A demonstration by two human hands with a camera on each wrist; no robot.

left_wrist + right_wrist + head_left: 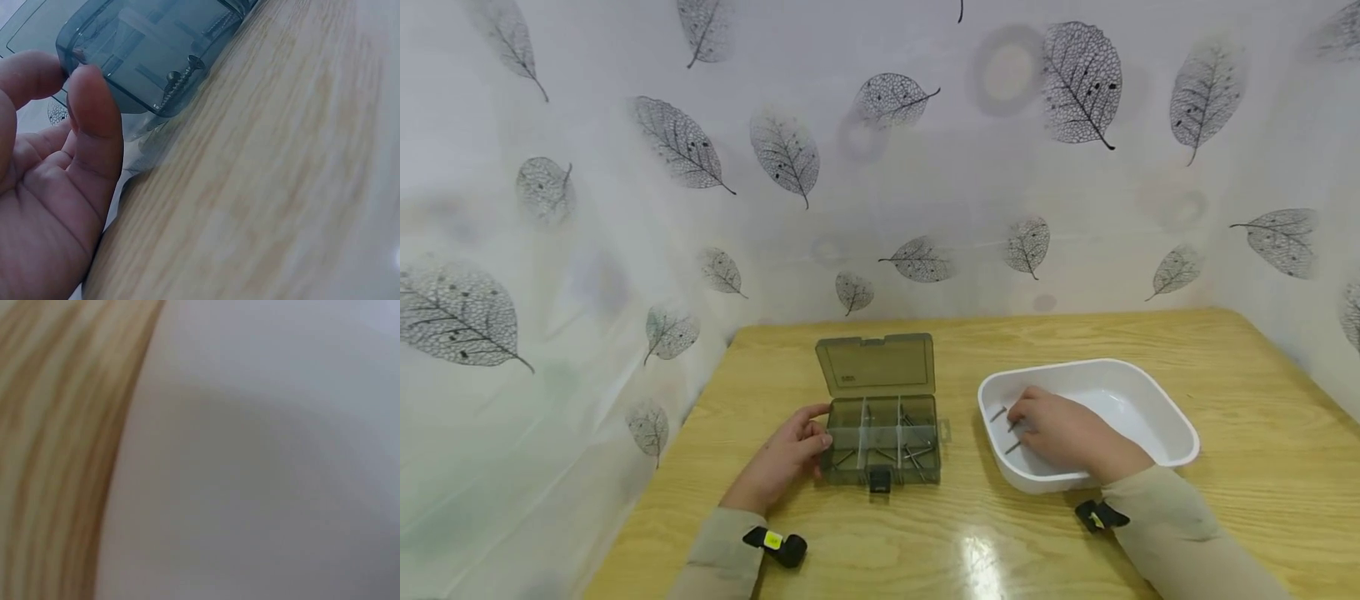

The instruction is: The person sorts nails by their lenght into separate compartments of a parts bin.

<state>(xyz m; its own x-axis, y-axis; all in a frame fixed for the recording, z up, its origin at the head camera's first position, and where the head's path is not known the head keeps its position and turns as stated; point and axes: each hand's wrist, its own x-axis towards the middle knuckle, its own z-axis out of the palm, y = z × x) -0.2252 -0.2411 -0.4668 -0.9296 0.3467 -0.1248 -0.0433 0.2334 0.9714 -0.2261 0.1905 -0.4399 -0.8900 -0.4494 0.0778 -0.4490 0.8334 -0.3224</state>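
Observation:
My left hand (790, 454) holds the left side of a translucent grey compartment box (880, 477), thumb and finger at its corner in the left wrist view. The box's lid (876, 367) stands raised at the back. Screws (916, 458) lie in several compartments; one screw (181, 81) shows through the wall. Inside a white plastic tub (1176, 446), my right hand (1063, 429) reaches down with bent fingers. A screw (1013, 426) shows right at its fingertips; I cannot tell whether they pinch it. Two other screws lie close by, one to the left (997, 413) and one nearer (1012, 447).
Both objects stand on a wood-grain table (925, 542), the tub to the right of the box. A pale leaf-printed sheet (880, 208) hangs behind and along the sides. The tub's wall (237, 487) fills most of the right wrist view, blurred.

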